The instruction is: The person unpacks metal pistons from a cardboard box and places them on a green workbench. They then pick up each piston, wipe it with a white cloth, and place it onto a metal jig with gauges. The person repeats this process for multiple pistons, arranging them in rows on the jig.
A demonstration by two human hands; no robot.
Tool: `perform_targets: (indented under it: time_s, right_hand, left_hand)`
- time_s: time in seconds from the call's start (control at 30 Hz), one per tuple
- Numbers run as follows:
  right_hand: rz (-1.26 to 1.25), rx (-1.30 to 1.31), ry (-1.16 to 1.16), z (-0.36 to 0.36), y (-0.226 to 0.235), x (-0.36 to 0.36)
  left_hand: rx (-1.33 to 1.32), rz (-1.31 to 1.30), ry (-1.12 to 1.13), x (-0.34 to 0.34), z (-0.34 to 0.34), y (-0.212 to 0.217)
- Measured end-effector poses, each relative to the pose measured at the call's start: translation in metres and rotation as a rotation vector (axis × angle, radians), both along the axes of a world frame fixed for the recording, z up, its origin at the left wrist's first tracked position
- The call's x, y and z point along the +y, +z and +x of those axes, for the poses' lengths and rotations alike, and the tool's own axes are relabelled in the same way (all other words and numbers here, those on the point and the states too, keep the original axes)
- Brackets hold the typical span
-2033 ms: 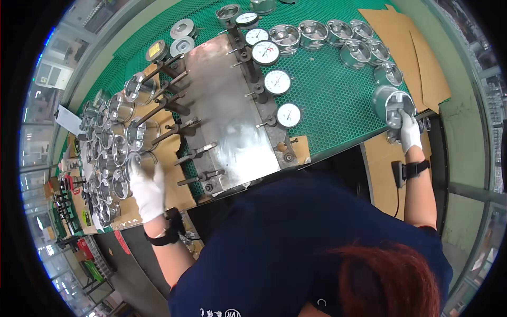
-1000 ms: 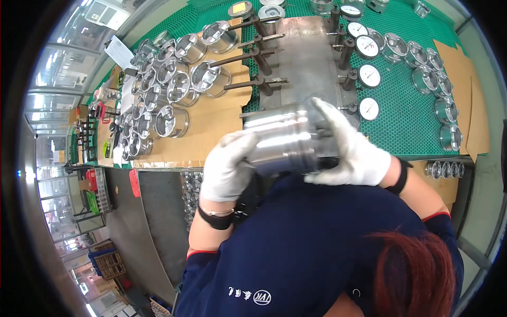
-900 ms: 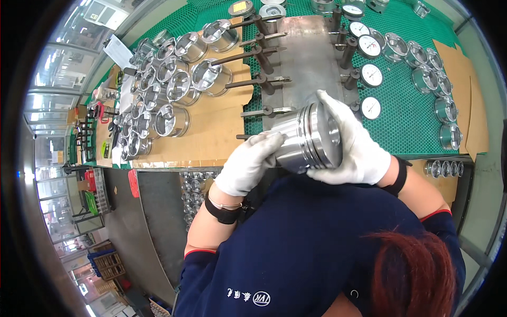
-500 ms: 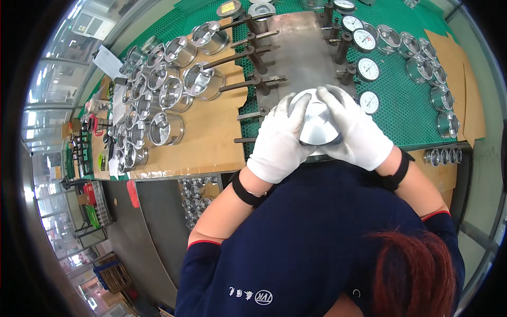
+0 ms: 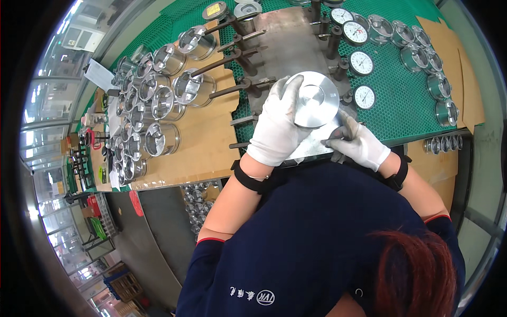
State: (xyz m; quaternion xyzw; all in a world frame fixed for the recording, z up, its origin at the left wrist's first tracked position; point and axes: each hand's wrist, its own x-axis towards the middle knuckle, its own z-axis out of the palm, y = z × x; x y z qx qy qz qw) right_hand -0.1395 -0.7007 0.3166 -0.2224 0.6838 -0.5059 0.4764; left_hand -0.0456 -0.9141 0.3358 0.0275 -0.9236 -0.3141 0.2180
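My left hand [image 5: 280, 119], in a white glove, grips a shiny metal piston [image 5: 318, 100] by its left side. The piston's round flat top faces up, with rings turned into its surface. To the right and a little nearer, my gloved right hand [image 5: 360, 143] is apart from the piston. Its fingers are closed together, and their tips look dark; whether a small thing is pinched there is hidden. Both hands are over the near end of a grey metal plate [image 5: 282, 45], where a bright white surface [image 5: 311, 148] shows between them.
Dial gauges [image 5: 361, 63] on dark posts line the plate's right side. Rods on posts [image 5: 245, 61] stick out on its left. Several pistons [image 5: 193, 87] stand on cardboard [image 5: 206, 142] at left, more [image 5: 413, 57] on the green mat [image 5: 391, 105] at right. A clipboard [image 5: 100, 75] leans far left.
Both hands were around the piston; my right hand has let go and moved down to the right. The piston has tipped its round top into view, held by my left hand. The view has shifted slightly.
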Motion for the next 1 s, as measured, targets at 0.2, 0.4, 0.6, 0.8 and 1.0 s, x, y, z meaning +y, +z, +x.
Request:
perform_targets:
  time_s: [0.2,0.4,0.6,0.8,1.0]
  right_hand:
    - [0.044,-0.037,-0.028,0.001,0.009,-0.004]
    - [0.093,-0.013,-0.046,0.002,0.007,-0.006]
    - [0.108,0.008,-0.035,0.001,0.006,-0.005]
    - [0.098,0.020,0.000,-0.003,0.002,-0.002]
    - [-0.399,0.367,-0.021,-0.006,0.041,0.016]
  left_hand:
    - [0.012,-0.020,-0.020,-0.002,-0.003,-0.001]
    - [0.017,-0.008,-0.012,0.000,-0.003,0.000]
    - [0.014,-0.024,0.024,0.002,-0.002,-0.003]
    - [0.036,0.002,0.045,0.003,-0.003,0.001]
    - [-0.426,1.223,0.022,0.020,0.015,0.059]
